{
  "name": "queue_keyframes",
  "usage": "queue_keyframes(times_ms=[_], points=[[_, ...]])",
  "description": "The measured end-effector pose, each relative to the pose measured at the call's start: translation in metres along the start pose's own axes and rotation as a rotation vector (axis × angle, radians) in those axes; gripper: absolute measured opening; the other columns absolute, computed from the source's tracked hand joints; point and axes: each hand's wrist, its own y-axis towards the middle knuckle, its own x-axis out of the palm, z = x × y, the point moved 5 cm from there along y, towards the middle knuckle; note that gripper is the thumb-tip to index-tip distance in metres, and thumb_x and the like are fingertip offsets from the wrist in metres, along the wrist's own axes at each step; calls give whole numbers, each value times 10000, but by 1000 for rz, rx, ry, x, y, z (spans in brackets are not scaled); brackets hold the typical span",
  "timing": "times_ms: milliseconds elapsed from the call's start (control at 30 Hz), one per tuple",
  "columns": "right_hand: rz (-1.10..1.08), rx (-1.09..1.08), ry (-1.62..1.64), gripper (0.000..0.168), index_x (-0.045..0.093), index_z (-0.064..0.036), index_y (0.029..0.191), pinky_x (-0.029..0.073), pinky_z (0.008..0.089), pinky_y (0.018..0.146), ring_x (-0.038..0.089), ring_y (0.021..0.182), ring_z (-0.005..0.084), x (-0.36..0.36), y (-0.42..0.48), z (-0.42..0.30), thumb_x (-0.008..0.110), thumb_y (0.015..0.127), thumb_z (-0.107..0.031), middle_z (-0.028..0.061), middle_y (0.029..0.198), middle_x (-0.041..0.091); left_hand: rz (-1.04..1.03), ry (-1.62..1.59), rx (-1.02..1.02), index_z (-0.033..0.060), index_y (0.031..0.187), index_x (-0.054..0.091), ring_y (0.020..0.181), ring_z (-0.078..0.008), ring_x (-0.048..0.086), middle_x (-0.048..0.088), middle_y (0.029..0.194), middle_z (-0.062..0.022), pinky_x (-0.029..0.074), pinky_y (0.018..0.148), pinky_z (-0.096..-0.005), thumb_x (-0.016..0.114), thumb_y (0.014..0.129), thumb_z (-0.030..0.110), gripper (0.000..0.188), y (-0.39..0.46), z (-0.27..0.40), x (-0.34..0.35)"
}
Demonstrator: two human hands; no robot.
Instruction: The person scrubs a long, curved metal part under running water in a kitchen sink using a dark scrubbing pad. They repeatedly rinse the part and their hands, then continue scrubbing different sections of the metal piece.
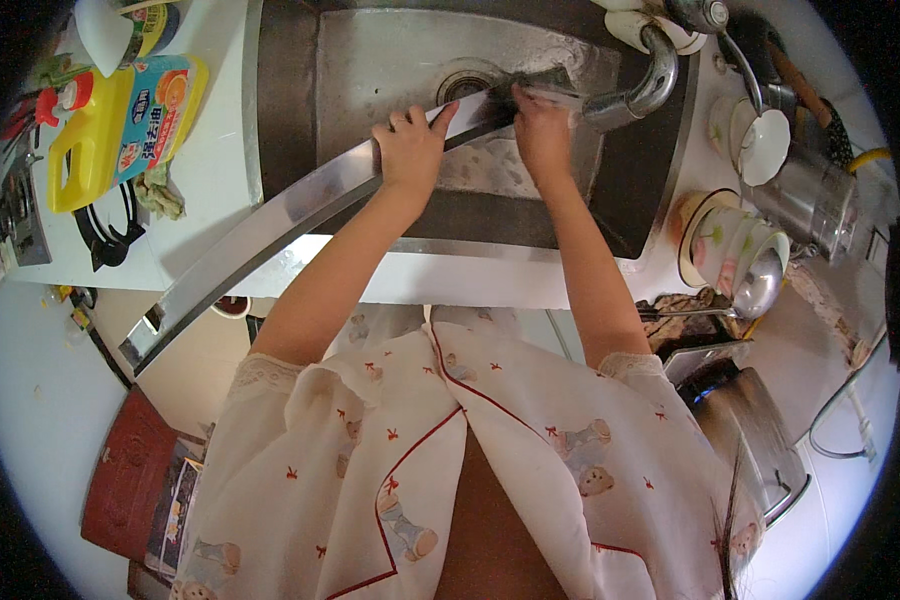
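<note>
A long, shiny metal strip (322, 187) slants across the sink (390, 45), its lower left end jutting past the counter's front edge. My left hand (409, 150) grips the strip near its middle, fingers over the upper face and thumb along it. At its upper right end, my right hand (544, 139) holds the strip close to the faucet (649, 75). Water seems to run from the spout over that end and the right fingers, where the detail is blurred. Beyond the strip the round drain (465, 84) is partly covered.
Left on the counter (217, 90) lie a yellow detergent jug (127, 135), a black pan support (109, 225) and a crumpled cloth (159, 193). Stacked bowls (735, 244), a metal ladle (761, 285) and a white cup (765, 148) crowd the sink's right edge.
</note>
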Motion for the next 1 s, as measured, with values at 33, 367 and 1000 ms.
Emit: queue_keyframes(times_ms=[33, 367, 1000], points=[[20, -92, -78, 429, 587, -123, 1242, 486, 428, 799, 616, 890, 358, -7, -8, -9, 600, 814, -104, 170, 1107, 625, 4, 15, -3, 392, 1435, 302, 786, -274, 565, 545, 907, -86, 422, 601, -428, 527, 867, 136, 662, 0, 0, 0], [-131, -13, -139, 250, 673, -96, 1058, 487, 420, 828, 604, 944, 346, -13, 8, 11, 589, 824, -127, 131, 1053, 637, -16, -6, -20, 401, 1433, 295, 761, -253, 554, 538, 909, -67, 416, 609, -414, 522, 879, 140, 654, 2, 3, -1], [-86, -121, -88, 178, 636, -85, 1000, 433, 446, 926, 561, 1070, 299, 20, 40, 77, 577, 834, -113, 122, 1157, 606, 5, 31, -7, 387, 1407, 355, 811, -257, 551, 528, 912, -61, 420, 621, -410, 529, 869, 147, 614, 3, 6, 2]])
